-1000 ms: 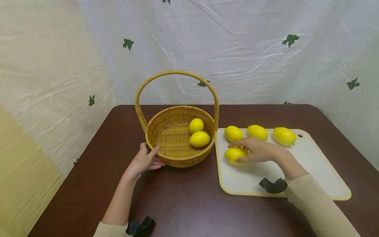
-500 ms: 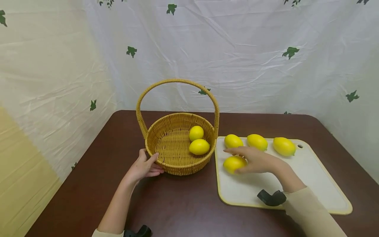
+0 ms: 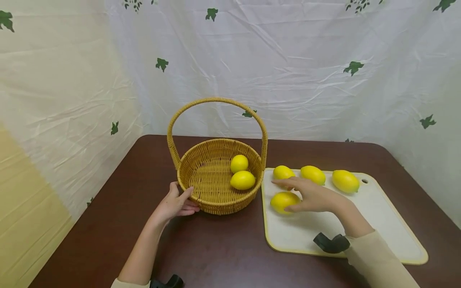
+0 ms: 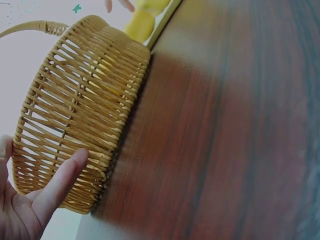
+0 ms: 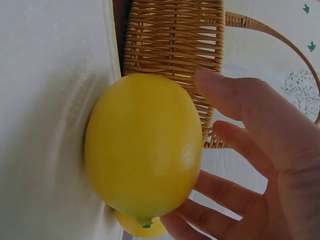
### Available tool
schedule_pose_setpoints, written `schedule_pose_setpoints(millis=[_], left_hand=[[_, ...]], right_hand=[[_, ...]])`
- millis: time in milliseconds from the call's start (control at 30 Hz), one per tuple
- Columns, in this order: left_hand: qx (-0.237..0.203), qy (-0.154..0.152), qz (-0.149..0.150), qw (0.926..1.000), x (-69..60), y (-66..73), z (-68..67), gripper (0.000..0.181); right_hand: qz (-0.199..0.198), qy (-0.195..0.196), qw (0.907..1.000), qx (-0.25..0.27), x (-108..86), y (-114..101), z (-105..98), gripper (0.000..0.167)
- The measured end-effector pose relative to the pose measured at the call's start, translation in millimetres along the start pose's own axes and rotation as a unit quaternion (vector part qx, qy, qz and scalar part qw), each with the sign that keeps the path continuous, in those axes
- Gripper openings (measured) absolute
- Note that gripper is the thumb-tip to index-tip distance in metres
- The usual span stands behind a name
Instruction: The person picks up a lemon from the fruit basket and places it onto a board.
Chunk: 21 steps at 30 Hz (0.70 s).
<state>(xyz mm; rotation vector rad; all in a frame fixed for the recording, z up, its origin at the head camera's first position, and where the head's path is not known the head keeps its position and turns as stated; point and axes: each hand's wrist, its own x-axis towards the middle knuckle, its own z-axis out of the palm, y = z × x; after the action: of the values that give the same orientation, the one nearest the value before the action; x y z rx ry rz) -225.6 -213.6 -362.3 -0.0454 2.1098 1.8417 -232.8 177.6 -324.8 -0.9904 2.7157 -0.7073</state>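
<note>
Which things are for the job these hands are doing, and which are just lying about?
In the job, it seems:
- basket, held by the left hand
- two lemons inside it
- near lemon, at the right hand
- three lemons farther back
- white board under those four

Just around:
- table
- leafy sheet behind

Attire of the person.
Cream sleeves [image 3: 376, 256] are worn; near each wrist, a bent black device [image 3: 330, 243] is fitted.
</note>
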Motion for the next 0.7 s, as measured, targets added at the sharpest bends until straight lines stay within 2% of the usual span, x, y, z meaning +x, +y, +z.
schedule_pose_setpoints(millis=[267,500,700], left_hand=[[-0.001,0.003,0.007,1.0,0.1,-0.7,1.3,0.057],[-0.003,-0.003,0.003,1.0,0.4,-2.6,1.8,0.054],[0.005,0.001,0.0,1.0,0.2,-4.3,-0.9,0.053]], right_hand=[[-0.017,0.022,0.9992,-0.027,-0.1,-3,-4,0.069],[-0.013,0.037,0.9986,-0.036,1.3,-6,-8,0.063],[-0.05,0.065,0.9954,-0.05,5.4,-7,-11,0.051]])
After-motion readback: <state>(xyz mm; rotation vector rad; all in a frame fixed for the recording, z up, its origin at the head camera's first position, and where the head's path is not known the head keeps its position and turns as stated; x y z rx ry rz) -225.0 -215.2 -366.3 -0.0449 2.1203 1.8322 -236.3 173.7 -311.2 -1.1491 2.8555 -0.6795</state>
